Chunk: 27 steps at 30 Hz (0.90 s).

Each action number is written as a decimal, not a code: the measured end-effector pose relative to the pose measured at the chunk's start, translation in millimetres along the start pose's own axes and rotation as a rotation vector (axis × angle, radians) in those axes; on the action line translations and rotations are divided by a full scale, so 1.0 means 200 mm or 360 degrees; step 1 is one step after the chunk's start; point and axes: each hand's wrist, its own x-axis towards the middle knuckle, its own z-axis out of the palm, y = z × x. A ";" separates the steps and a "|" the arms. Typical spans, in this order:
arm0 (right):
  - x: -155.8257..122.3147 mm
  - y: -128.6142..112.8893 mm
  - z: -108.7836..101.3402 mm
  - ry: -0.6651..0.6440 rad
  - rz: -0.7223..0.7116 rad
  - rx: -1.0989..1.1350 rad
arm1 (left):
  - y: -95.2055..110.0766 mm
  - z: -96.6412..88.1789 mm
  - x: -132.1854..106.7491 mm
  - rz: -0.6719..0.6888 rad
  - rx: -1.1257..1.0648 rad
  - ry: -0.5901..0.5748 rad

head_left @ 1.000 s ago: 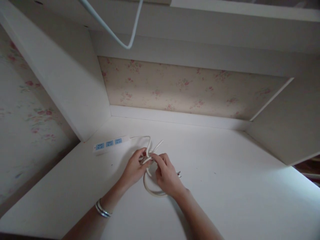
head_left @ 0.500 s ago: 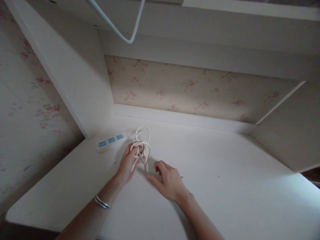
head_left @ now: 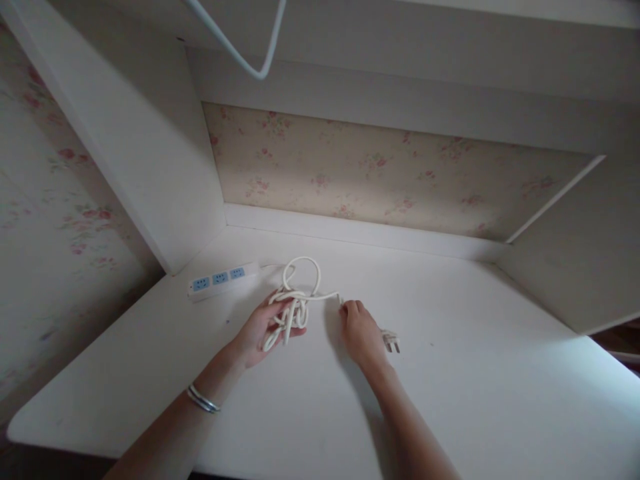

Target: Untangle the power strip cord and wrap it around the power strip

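A tangled bundle of white power cord (head_left: 295, 310) rests in my left hand (head_left: 257, 331), whose fingers are curled around it. One strand runs from the bundle to my right hand (head_left: 361, 331), which is closed on the cord a short way to the right. Beyond the right hand's far side, the white plug (head_left: 391, 340) shows with its prongs pointing toward me. Behind my left hand lies the white power strip (head_left: 223, 281) with blue sockets, and a thin length of cord joins it to the bundle.
Everything lies on a white desktop (head_left: 480, 400). A white side panel (head_left: 145, 127) rises at the left, another panel (head_left: 565, 247) at the right. A pale bent rod (head_left: 257, 70) hangs at the top. Floral wallpaper (head_left: 370, 170) shows at the back.
My right hand has moved right and closed on the cord, drawing a strand out of the bundle. The plug has come into view. The bundle in my left hand has shifted slightly right.
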 end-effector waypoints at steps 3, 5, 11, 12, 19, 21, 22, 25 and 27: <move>0.01 0.02 0.02 0.0139 0.0173 0.0367 | -0.02 -0.01 -0.01 -0.0019 0.0096 -0.0017; 0.03 0.01 0.00 0.0170 0.0228 0.0613 | -0.02 -0.01 0.00 -0.0017 0.0166 0.0007; 0.03 -0.04 -0.12 0.0260 0.0172 0.1029 | -0.03 0.01 0.01 0.0119 0.0238 0.0137; 0.02 -0.04 -0.14 0.0274 0.0130 0.1069 | -0.03 0.02 0.01 0.0146 0.0238 0.0155; -0.03 -0.07 -0.21 0.0617 -0.0205 0.0971 | -0.04 0.03 0.02 0.0285 0.0329 0.0227; -0.02 -0.07 -0.21 0.0750 -0.0261 0.0932 | -0.04 0.03 0.03 0.0315 0.0374 0.0247; -0.02 -0.08 -0.21 0.0789 -0.0278 0.0911 | -0.04 0.02 0.03 0.0337 0.0407 0.0257; -0.01 -0.08 -0.20 0.0806 -0.0294 0.0854 | -0.05 0.01 0.04 0.0398 0.0538 0.0279; 0.00 -0.07 -0.20 0.0765 -0.0293 0.0827 | -0.06 0.02 0.05 0.0421 0.0602 0.0275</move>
